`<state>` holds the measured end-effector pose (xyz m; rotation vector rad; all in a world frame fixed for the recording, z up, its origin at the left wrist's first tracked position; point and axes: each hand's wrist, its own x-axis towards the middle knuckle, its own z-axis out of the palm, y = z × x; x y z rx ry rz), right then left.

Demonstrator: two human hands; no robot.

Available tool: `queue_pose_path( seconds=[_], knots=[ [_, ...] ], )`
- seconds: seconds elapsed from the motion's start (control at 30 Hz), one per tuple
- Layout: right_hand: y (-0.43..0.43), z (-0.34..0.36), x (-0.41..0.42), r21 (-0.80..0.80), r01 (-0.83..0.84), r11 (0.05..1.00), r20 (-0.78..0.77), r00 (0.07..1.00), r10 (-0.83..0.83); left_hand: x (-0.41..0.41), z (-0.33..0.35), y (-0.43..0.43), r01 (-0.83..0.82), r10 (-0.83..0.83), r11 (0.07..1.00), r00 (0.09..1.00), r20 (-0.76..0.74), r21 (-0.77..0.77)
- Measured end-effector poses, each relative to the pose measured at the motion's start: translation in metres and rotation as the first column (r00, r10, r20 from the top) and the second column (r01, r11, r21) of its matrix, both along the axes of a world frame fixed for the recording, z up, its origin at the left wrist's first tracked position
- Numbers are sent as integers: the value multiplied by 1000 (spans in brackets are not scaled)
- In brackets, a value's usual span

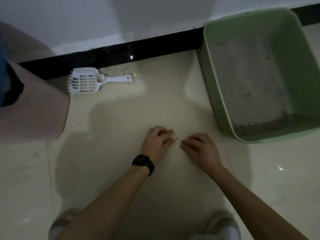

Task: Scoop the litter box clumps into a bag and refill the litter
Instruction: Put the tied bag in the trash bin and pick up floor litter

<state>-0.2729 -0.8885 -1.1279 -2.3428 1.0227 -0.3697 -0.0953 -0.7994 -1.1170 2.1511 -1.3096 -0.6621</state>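
The green litter box (223, 94) stands on the floor at the right, against the wall, with grey litter (245, 80) spread inside. A white slotted scoop (86, 81) lies on the floor by the black skirting. A few spilled litter grains (175, 138) lie on the tile between my hands. My left hand (156, 143), with a watch and a ring, rests on the floor with bent fingers and thumb at the grains. My right hand (199, 149) lies palm down, its fingertips touching the floor just right of them. Neither hand visibly holds anything.
A pink bin (38, 115) lined with a blue and black bag (7, 84) stands at the left. The white wall and black skirting (138, 51) close off the far side. My slippered feet (60, 224) are at the bottom edge.
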Motion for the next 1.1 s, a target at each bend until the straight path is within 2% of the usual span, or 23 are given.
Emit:
queue_pose_path(
  seconds=[0.2, 0.37, 0.5, 0.77, 1.0, 1.1],
  knots=[
    [-14, -5, 12, -3, -58, 998, -1, 998, 58, -15, -2, -5, -100, 105, 990, 994, 44, -104],
    [-23, -6, 16, 14, -164, 986, -35, 986, 164, -10, -8, -4, -35, 64, 983, 985, 158, -183],
    [-26, -8, 19, -21, -188, 982, -25, 982, 188, -6, -12, -1, -3, 48, 981, 973, 228, -194],
    [-21, -8, 26, -47, -169, 984, 14, 985, 170, -5, -12, 1, -139, 160, 976, 979, 127, -165],
    [-19, -9, 30, -89, -171, 981, 74, 981, 178, 0, -13, 1, -4, 27, 982, 992, 123, -188],
    [-16, -7, 30, -176, -189, 966, 64, 977, 202, 5, -11, 3, 102, -74, 982, 982, 172, -161]
  ],
)
